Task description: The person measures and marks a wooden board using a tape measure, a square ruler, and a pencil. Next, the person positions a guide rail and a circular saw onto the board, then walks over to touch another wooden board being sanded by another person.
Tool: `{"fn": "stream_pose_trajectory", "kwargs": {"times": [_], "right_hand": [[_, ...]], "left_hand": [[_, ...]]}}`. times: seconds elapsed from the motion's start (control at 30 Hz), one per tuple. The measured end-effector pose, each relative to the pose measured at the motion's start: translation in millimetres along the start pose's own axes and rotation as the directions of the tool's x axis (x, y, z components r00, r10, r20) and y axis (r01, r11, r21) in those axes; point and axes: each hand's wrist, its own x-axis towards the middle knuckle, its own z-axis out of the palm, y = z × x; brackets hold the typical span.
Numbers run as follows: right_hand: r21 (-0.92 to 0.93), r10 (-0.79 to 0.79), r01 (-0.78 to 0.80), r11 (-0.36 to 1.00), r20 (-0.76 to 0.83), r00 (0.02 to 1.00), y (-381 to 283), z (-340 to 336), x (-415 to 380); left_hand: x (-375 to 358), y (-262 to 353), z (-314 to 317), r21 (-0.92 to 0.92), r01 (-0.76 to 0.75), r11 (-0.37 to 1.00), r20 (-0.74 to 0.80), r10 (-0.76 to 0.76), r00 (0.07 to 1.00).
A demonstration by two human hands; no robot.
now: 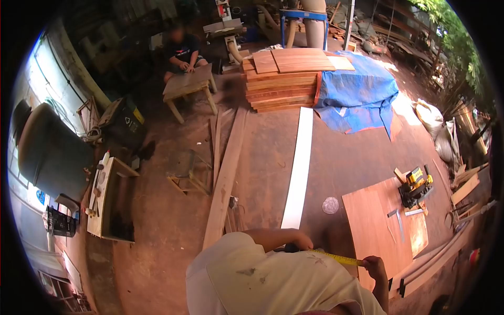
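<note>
A yellow tape measure [341, 259] is stretched out in front of my body, low in the view. My left hand [301, 240] is closed at its left end, by a dark case that is mostly hidden behind my shirt. At the tape's other end, my right hand [374, 266] pinches the blade. Just beyond my right hand lies a wide wooden panel [373, 220] with a square and a thin stick on it. A long white strip [298, 173] runs away from me, its near end close to my left arm.
A yellow and black power tool [416, 184] stands at the panel's far right corner. Stacked boards [281, 86] and a blue tarp [357, 92] are farther ahead. Long planks [227, 178] lie left of the strip. Another person [184, 52] sits at a small table [190, 86].
</note>
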Motion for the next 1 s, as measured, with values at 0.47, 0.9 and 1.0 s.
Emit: {"fn": "stream_pose_trajectory", "kwargs": {"times": [0.47, 0.9, 1.0], "right_hand": [[0.113, 0.421, -0.407, 0.906, -0.308, 0.853, 344.0, -156.4, -98.3], [0.853, 0.623, -0.036, 0.521, -0.350, 0.700, 482.5, -56.6, -96.9], [0.902, 0.762, -0.162, 0.401, -0.230, 0.606, 484.8, -28.4, -92.8]], "left_hand": [[-33.1, -56.7, 28.8, 0.180, 0.433, 0.883, -0.098, -0.422, 0.901], [51.8, 29.3, -50.8, 0.163, 0.640, 0.751, -0.121, -0.628, 0.768], [58.9, 43.3, -70.0, 0.237, 0.609, 0.757, -0.192, -0.578, 0.793]]}}
